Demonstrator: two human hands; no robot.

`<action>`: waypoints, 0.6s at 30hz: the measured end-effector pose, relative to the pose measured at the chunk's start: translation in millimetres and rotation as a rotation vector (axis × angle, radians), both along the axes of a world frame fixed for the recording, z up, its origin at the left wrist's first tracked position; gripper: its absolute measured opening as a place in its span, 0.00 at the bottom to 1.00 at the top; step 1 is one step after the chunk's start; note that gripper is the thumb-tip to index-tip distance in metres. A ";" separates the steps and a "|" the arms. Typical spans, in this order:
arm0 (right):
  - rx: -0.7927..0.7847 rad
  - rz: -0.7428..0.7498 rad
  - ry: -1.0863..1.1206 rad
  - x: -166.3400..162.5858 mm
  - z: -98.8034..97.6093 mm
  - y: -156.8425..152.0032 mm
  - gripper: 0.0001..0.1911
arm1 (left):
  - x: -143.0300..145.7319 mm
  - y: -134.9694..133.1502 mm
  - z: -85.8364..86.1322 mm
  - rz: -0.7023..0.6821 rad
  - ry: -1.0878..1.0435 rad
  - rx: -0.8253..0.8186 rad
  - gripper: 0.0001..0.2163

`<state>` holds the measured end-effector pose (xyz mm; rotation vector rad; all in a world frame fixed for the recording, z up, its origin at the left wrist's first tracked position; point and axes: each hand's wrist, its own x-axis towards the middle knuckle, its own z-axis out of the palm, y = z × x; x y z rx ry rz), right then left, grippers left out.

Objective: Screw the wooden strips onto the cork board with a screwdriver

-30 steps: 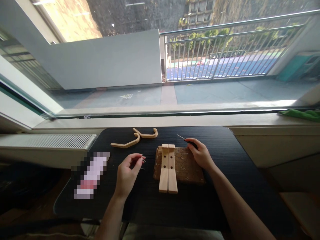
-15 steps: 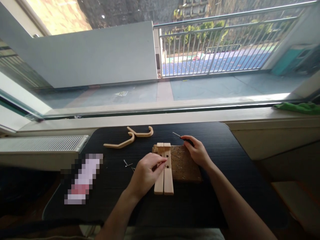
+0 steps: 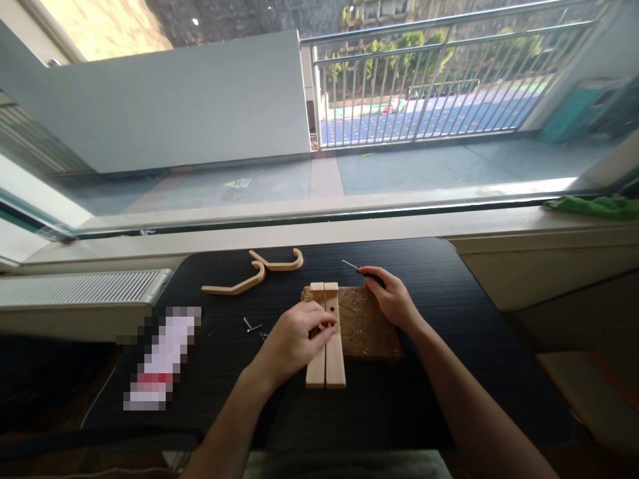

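Observation:
My left hand [image 3: 294, 336] is above two light wooden strips [image 3: 336, 362] lying side by side, thumb and fingers pinched over the right strip. Whatever the pinch holds is too small or hidden to make out. One dark hole shows in that strip just beyond the fingertips. Under the strips' upper part lies a worn brown wooden board [image 3: 372, 332]. My right hand [image 3: 392, 303] is closed round the dark handle of a screwdriver [image 3: 351, 265], its thin shaft pointing away to the upper left, above the board's far edge.
Two curved wooden hook-shaped pieces [image 3: 237, 287] lie at the back left of the black table [image 3: 224, 386]. Several metal screws [image 3: 253, 326] are scattered left of my left hand. A blurred pale item [image 3: 164, 352] is at the left edge. A green cloth [image 3: 592, 207] rests on the sill.
My left fingers have shifted slightly on the right strip and now cover its nearer hole. My right hand keeps the screwdriver in nearly the same place. The view has tilted a little.

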<state>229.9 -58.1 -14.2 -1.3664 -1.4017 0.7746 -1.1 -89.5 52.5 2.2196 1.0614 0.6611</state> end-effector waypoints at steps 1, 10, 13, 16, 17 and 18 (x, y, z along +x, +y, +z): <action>-0.003 0.000 -0.001 0.1 -0.2 -0.1 0.14 | -0.1 0.5 0.5 -0.005 -0.004 -0.011 0.06; -0.011 -0.077 -0.016 -1.9 2.0 -2.6 0.18 | -4.6 3.5 3.0 -0.035 0.006 -0.159 0.06; -0.008 -0.122 -0.041 0.2 7.7 -5.5 0.16 | -4.4 4.4 2.0 -0.052 -0.005 -0.159 0.06; 0.044 -0.176 -0.163 5.8 22.9 -13.1 0.12 | -3.0 4.6 0.5 -0.053 -0.013 -0.128 0.06; 0.084 -0.190 -0.227 8.0 30.2 -16.9 0.11 | -2.6 4.7 0.1 -0.056 -0.011 -0.120 0.06; 0.118 -0.188 -0.273 10.1 38.5 -21.3 0.10 | -2.3 4.9 -0.2 -0.061 -0.008 -0.116 0.06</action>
